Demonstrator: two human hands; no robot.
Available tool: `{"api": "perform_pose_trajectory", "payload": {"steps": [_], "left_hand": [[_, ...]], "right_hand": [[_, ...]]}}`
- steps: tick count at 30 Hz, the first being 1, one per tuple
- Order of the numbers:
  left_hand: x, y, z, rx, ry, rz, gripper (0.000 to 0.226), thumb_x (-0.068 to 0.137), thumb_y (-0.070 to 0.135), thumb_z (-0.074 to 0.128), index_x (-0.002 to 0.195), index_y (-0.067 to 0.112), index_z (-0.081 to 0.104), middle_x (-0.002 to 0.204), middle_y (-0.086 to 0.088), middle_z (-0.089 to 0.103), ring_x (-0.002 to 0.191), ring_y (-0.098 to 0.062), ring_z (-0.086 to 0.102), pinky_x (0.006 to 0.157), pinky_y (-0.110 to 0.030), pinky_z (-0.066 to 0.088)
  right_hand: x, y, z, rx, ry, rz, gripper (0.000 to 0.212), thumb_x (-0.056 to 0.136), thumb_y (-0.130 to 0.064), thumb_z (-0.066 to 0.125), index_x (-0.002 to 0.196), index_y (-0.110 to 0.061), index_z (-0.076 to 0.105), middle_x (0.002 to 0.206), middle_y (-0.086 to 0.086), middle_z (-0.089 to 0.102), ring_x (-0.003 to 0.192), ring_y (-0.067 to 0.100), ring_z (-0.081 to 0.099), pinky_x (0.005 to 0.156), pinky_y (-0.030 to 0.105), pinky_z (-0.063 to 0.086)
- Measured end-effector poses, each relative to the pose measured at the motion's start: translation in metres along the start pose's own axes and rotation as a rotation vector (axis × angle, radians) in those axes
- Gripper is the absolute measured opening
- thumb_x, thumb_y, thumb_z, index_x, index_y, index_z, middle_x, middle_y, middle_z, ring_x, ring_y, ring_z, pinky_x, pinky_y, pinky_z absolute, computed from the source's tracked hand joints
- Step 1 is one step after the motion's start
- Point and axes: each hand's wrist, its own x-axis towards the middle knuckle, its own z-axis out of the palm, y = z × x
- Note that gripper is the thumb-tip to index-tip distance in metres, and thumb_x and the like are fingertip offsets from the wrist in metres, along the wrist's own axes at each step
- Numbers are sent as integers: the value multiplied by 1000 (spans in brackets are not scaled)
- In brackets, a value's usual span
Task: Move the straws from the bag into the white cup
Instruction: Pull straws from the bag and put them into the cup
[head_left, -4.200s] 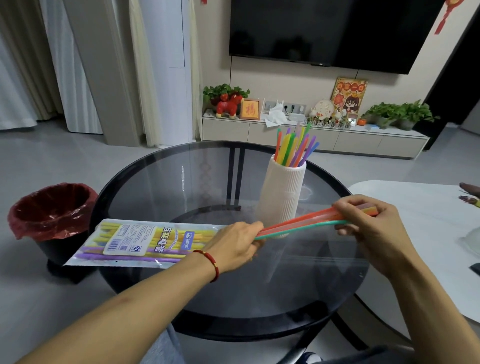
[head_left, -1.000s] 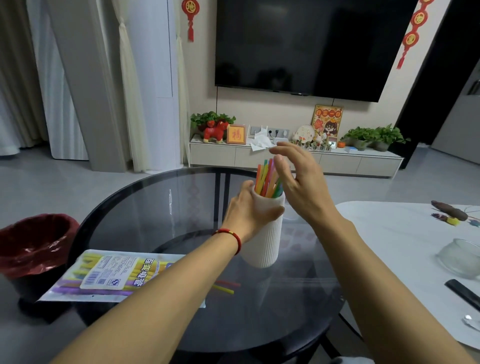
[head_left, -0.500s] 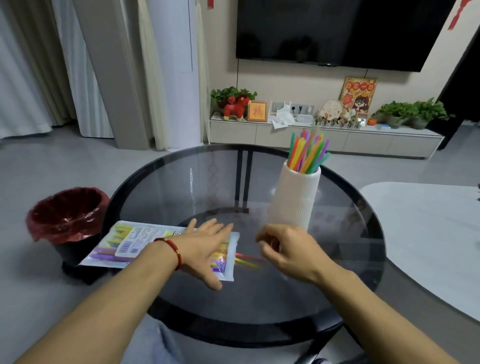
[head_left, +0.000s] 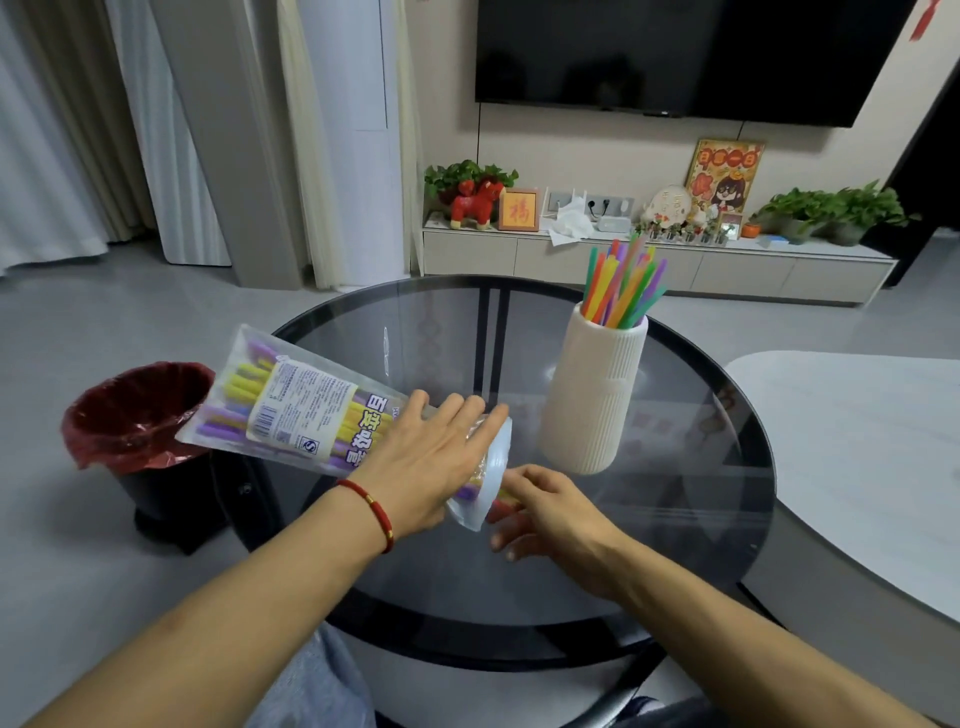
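Where the straw bag (head_left: 291, 410) lay flat on the glass counter (head_left: 675, 525) half a second ago, the left hand (head_left: 426, 462) now clamps it tilted, mouth toward the right hand (head_left: 545, 512), whose fingers pinch protruding straws; white cup (head_left: 597, 395) stands beyond, already bristling.

- I see a round dark glass counter (head_left: 701, 519) filling the middle of my view.
- Left of it on the floor stands a black bin with a red liner (head_left: 136, 415).
- To my right is a white counter (head_left: 857, 457).
- On the far wall hangs a black TV (head_left: 691, 52).
- Under it, a low white cabinet (head_left: 649, 265) carries potted plants (head_left: 831, 210), a red toy horse (head_left: 475, 203) and a framed picture (head_left: 723, 171).
- Pale curtains (head_left: 47, 130) hang at far left.
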Motion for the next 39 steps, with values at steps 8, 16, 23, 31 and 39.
{"api": "perform_pose_trajectory", "payload": {"steps": [8, 16, 23, 31, 39], "left_hand": [[-2, -1, 8, 19, -55, -32, 127, 64, 38, 83, 159, 9, 5, 144, -13, 35, 121, -31, 42, 96, -50, 38], [2, 6, 12, -144, -63, -71, 127, 66, 45, 77, 159, 14, -3, 140, -8, 30, 123, -27, 38, 99, -45, 37], [0, -11, 19, -296, -155, -156, 132, 74, 29, 80, 156, 35, -23, 148, -1, 25, 142, -22, 27, 118, -70, 14], [0, -14, 21, -477, -439, -205, 113, 75, 40, 74, 157, 48, -3, 170, -5, -12, 156, -30, -17, 112, -80, -8], [27, 27, 6, -903, -77, -155, 57, 89, 54, 61, 134, 21, 53, 137, -5, 54, 130, -23, 44, 110, -44, 37]], "right_hand": [[3, -1, -18, 294, 89, -10, 7, 92, -5, 78, 88, 1, 81, 95, 21, 82, 80, 25, 82, 71, 26, 65], [-1, -7, -21, 359, 92, -59, 6, 90, -7, 80, 86, -2, 81, 91, 19, 81, 78, 25, 80, 71, 28, 65], [-20, -39, -49, 121, 291, -267, 4, 89, -3, 79, 87, 1, 80, 81, 18, 78, 65, 22, 76, 67, 26, 64], [-52, -51, -94, -155, 489, -412, 13, 86, -21, 83, 94, -11, 81, 89, 15, 82, 70, 27, 82, 73, 38, 69], [-98, -76, -108, -370, 466, -687, 35, 72, -47, 80, 96, -21, 79, 84, 1, 83, 67, 26, 82, 66, 34, 69]]}}
